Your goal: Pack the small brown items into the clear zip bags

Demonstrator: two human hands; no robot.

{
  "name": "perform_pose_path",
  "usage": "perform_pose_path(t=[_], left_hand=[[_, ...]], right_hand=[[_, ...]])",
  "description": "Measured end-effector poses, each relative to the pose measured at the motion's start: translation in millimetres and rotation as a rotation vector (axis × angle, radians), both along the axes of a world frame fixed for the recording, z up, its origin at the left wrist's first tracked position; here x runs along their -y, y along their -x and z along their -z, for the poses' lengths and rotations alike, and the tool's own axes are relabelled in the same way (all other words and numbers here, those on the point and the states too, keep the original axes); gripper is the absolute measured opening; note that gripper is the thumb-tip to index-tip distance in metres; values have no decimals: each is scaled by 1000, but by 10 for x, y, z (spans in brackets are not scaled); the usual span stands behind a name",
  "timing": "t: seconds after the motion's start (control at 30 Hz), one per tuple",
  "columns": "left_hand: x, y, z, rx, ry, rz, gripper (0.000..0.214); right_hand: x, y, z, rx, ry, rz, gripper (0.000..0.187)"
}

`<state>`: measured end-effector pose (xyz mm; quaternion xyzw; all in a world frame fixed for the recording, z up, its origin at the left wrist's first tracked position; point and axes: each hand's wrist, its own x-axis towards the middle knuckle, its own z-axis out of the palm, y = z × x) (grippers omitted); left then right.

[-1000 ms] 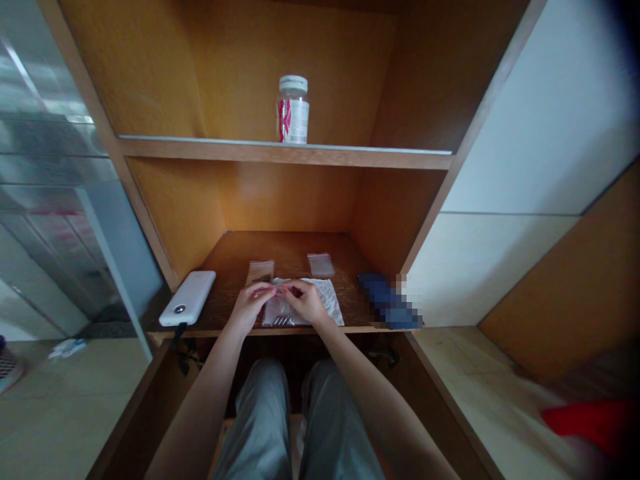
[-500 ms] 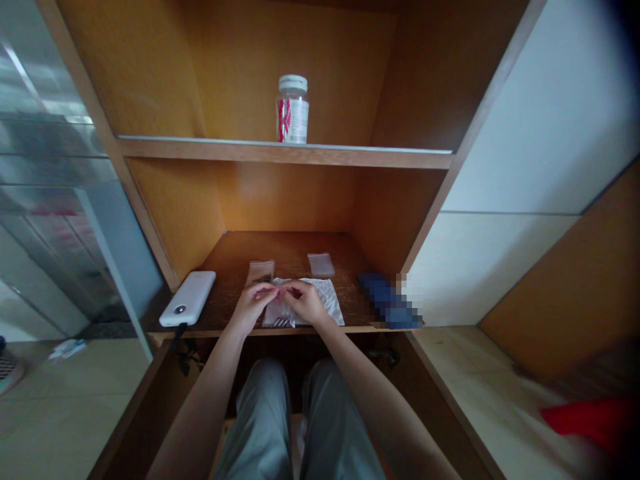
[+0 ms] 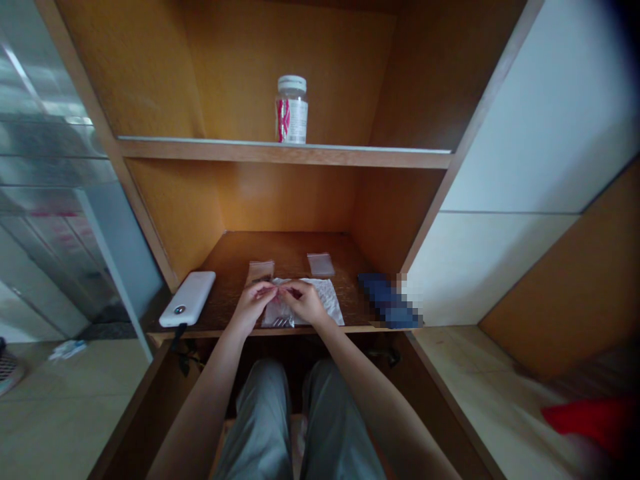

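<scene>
My left hand (image 3: pixel 254 305) and my right hand (image 3: pixel 303 300) meet at the fingertips, both closed in a pinch. Between them, a small clear plastic bag (image 3: pixel 285 312) appears to hang from the fingers, its upper part hidden by them. Several thin, shiny metal pieces show at its lower end. Beneath the hands lies a wrinkled white sheet (image 3: pixel 328 299). Just beyond my left hand is a small zip bag (image 3: pixel 261 269) with something dark at its lower edge. Another clear zip bag (image 3: pixel 321 264) lies flat behind the sheet.
On the left of the wooden shelf (image 3: pixel 225 257) rests a white power bank (image 3: pixel 189 299) with a black cable. A dark blue object (image 3: pixel 387 301), partly blurred out, lies at the right. A lidded bottle (image 3: pixel 291 110) stands on the upper shelf. My knees are below the shelf edge.
</scene>
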<state>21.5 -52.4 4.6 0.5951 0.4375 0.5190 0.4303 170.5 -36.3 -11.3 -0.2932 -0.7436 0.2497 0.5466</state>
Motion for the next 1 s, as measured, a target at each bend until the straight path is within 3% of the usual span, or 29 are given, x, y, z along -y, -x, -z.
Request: perform_pose_path(t=[0.5,1.0], left_hand=[[-74,33,105,68,15,5,27],[-117,32,156,80,21,-20,29]], right_hand=[[-15,1,57,-34,34,13,17],[33,-9,-20,10,44,114,24]])
